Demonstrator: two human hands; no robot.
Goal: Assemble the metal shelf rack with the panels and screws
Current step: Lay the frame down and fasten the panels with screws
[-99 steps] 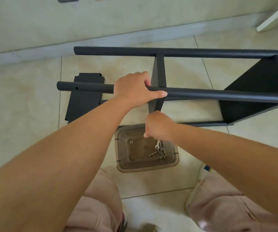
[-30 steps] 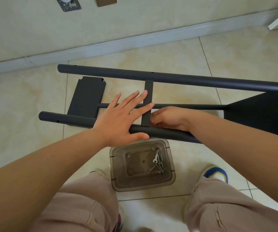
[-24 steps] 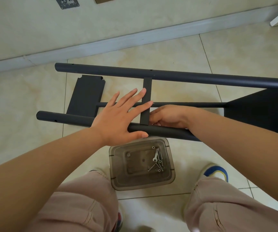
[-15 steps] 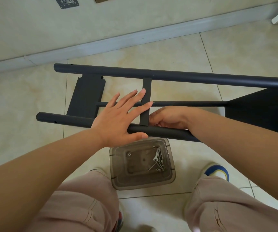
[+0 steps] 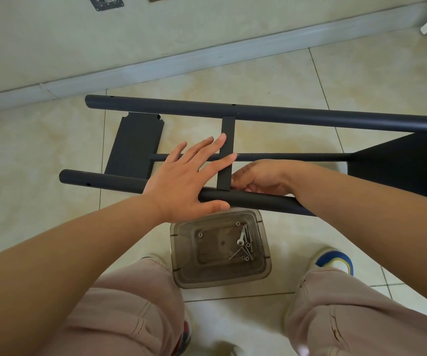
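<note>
Rack frame (image 5: 284,116), matte black: long round tubes lying on the tiled floor (image 5: 40,155), joined by a flat crossbar (image 5: 226,152). Your left hand (image 5: 181,181) lies flat, fingers straight, on the near tube (image 5: 99,179); your right hand (image 5: 261,177) curls at the crossbar's foot, its hold hidden. Screws (image 5: 244,244) sit in a clear tub (image 5: 181,273).

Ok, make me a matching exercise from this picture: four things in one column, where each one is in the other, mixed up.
1. left hand
2. right hand
3. screws
4. loose panel

A. in the clear tray
B. flat on the floor tiles, left end
C. spread flat on the near tube
D. fingers curled at the crossbar joint

Pairs: 1-C, 2-D, 3-A, 4-B
</note>
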